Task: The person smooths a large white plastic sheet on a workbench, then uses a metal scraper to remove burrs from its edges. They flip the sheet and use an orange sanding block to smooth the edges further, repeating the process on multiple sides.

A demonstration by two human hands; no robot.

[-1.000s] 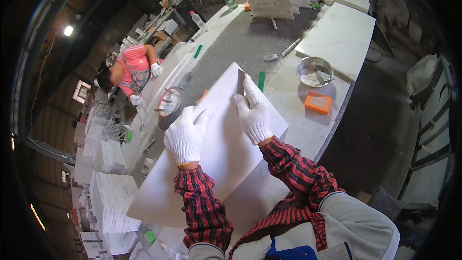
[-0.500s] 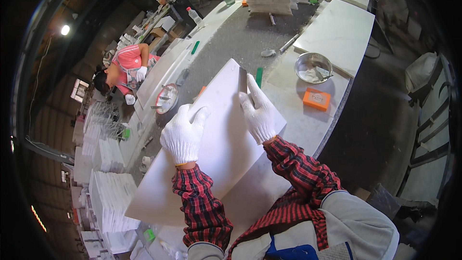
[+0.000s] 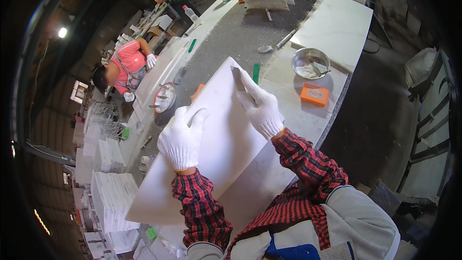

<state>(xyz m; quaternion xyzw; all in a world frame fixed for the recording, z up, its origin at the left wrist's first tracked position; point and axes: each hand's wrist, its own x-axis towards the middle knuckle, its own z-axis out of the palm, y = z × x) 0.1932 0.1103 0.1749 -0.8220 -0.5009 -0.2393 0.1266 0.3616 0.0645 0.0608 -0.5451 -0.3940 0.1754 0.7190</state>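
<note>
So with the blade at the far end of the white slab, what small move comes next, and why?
Probably draw the scraper blade back along the white slab toward the body. The right hand holds it at the slab's far end, while the left hand lies flat, bracing the slab.

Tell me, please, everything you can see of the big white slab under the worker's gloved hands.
The white slab is a large, flat, rectangular sheet, smooth and matt, looking like stone or tile. It lies slanted across the edge of the grey workbench, one corner pointing toward the green marker, the near end overhanging toward the person. The left hand, in a white glove, rests flat on it. The right hand, also gloved, presses a thin metal blade to its far edge.
</note>
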